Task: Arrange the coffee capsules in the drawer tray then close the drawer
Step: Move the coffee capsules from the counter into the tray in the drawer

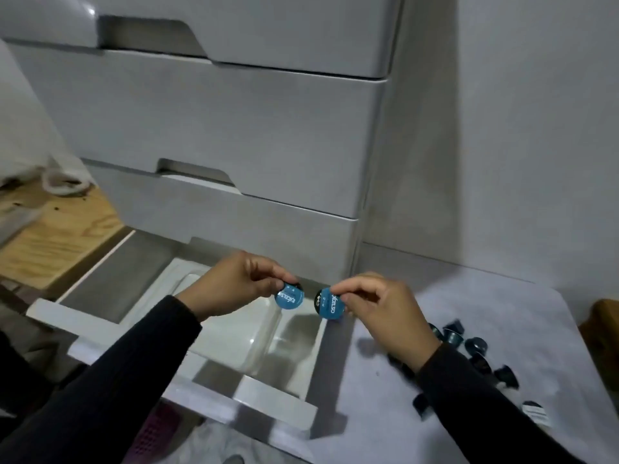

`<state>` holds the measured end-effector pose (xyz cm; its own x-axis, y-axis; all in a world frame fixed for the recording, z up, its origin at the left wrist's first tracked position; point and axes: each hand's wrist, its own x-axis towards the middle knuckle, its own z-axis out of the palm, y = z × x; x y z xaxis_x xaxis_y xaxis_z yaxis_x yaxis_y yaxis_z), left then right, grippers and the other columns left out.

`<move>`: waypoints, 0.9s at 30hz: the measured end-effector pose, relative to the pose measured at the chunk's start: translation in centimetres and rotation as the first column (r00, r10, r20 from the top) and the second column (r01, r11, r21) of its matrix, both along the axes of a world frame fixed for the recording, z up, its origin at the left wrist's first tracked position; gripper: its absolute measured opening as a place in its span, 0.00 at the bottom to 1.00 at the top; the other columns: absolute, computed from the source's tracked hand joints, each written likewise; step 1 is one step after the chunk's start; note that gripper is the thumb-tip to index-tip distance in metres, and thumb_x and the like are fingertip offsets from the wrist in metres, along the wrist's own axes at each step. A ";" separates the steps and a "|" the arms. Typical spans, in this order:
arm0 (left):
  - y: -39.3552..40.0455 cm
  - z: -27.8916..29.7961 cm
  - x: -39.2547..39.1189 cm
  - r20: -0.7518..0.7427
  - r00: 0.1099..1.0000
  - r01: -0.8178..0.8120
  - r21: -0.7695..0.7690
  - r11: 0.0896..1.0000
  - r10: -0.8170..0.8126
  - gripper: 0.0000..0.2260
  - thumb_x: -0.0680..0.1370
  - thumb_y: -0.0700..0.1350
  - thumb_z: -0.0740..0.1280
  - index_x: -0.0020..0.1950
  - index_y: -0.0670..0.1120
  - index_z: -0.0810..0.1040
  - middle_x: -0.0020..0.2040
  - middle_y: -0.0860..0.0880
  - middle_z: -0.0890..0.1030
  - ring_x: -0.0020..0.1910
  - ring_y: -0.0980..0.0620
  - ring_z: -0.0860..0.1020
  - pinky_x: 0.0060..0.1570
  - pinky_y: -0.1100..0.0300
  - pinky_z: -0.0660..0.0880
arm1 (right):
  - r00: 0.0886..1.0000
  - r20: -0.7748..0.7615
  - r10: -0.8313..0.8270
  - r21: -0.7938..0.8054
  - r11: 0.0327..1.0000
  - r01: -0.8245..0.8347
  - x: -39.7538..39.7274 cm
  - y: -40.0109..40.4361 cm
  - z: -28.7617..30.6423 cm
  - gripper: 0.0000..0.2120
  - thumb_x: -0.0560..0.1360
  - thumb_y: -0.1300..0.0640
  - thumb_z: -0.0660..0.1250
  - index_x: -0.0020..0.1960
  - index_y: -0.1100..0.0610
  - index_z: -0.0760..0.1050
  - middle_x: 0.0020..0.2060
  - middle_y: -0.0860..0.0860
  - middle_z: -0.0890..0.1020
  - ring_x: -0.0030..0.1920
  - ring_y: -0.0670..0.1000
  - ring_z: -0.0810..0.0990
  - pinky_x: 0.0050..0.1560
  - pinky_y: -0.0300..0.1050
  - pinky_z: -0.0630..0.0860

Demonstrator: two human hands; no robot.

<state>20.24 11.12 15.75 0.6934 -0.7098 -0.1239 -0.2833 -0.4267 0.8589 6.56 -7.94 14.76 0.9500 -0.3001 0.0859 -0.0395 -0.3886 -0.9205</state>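
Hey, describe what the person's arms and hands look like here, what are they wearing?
Both arms are covered by long dark sleeves, close to black, in a plain fabric with no visible logos or patterns. The left sleeve and right sleeve both end at the wrist. The left hand and right hand are bare: no gloves, rings, watch or bracelets show.

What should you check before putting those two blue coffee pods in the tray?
1. Left hand pinches a blue capsule: ok.
2. Right hand pinches the other capsule: ok.
3. Drawer pulled open: ok.
4. Tray reachable below the hands: ok.
5. Tray slots free of capsules: cannot tell, arms cover part of it.
6. Loose capsules on the grey surface, not yet in the tray: not ok.
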 end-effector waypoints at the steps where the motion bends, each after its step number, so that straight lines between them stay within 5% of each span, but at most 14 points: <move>1: 1.5 -0.4 1.6 0.011 1.000 0.024 0.043 0.999 -0.024 0.11 0.75 0.36 0.68 0.44 0.53 0.84 0.39 0.58 0.85 0.38 0.64 0.79 0.43 0.71 0.75 | 0.999 -0.021 0.042 -0.021 0.999 -0.042 1.2 1.4 -0.2 0.13 0.72 0.67 0.66 0.42 0.51 0.83 0.41 0.52 0.81 0.41 0.52 0.80 0.46 0.44 0.79; 4: 5.8 -1.9 6.5 0.052 0.990 0.119 0.180 0.976 -0.130 0.13 0.75 0.38 0.68 0.42 0.57 0.84 0.40 0.59 0.85 0.38 0.64 0.79 0.44 0.70 0.75 | 0.989 -0.102 0.111 -0.058 0.991 -0.117 4.9 5.7 -1.5 0.12 0.71 0.67 0.66 0.42 0.52 0.83 0.40 0.49 0.82 0.42 0.50 0.80 0.49 0.47 0.78; 8: 10.2 -3.7 11.8 0.067 0.948 0.279 0.296 0.914 -0.311 0.13 0.75 0.38 0.68 0.44 0.57 0.84 0.41 0.59 0.85 0.43 0.61 0.81 0.46 0.70 0.76 | 0.975 -0.189 0.118 -0.105 0.985 -0.140 10.0 11.2 -3.1 0.10 0.71 0.66 0.66 0.43 0.54 0.83 0.39 0.46 0.81 0.40 0.46 0.78 0.45 0.36 0.74; 12: 13.1 -5.6 15.3 0.047 0.894 0.397 0.376 0.837 -0.446 0.12 0.75 0.37 0.66 0.46 0.52 0.84 0.32 0.66 0.80 0.37 0.66 0.78 0.41 0.77 0.70 | 0.947 -0.306 0.096 -0.082 0.989 -0.127 14.4 15.8 -5.4 0.10 0.70 0.65 0.66 0.41 0.52 0.83 0.36 0.43 0.80 0.36 0.41 0.76 0.41 0.33 0.71; 16: 14.9 -8.2 18.0 0.013 0.828 0.488 0.476 0.731 -0.561 0.14 0.73 0.35 0.64 0.47 0.51 0.85 0.35 0.58 0.81 0.34 0.64 0.76 0.41 0.76 0.70 | 0.899 -0.433 0.069 -0.078 0.990 -0.114 17.8 19.3 -7.7 0.09 0.70 0.65 0.66 0.42 0.56 0.83 0.35 0.45 0.80 0.32 0.38 0.75 0.37 0.27 0.69; 19: 15.6 -9.8 19.0 -0.016 0.800 0.519 0.520 0.678 -0.600 0.15 0.73 0.34 0.63 0.46 0.50 0.85 0.37 0.55 0.81 0.33 0.63 0.75 0.40 0.74 0.70 | 0.855 -0.516 0.061 -0.060 0.992 -0.107 19.4 20.8 -9.1 0.09 0.68 0.65 0.66 0.41 0.56 0.84 0.32 0.44 0.80 0.33 0.42 0.75 0.40 0.34 0.72; 24: 16.3 -11.0 20.1 -0.033 0.765 0.543 0.571 0.616 -0.644 0.13 0.72 0.36 0.64 0.45 0.50 0.85 0.44 0.51 0.85 0.44 0.55 0.80 0.51 0.63 0.76 | 0.771 -0.635 0.056 -0.051 0.992 -0.114 21.4 21.8 -10.6 0.11 0.65 0.69 0.66 0.39 0.58 0.84 0.20 0.40 0.78 0.26 0.39 0.74 0.33 0.32 0.73; 27: 16.5 -11.3 20.3 -0.009 0.731 0.550 0.600 0.582 -0.682 0.11 0.72 0.35 0.65 0.44 0.49 0.85 0.45 0.51 0.85 0.46 0.54 0.80 0.52 0.61 0.77 | 0.765 -0.636 0.100 -0.086 0.976 -0.199 21.6 22.3 -11.3 0.10 0.66 0.71 0.66 0.42 0.60 0.83 0.23 0.40 0.77 0.21 0.38 0.73 0.29 0.28 0.70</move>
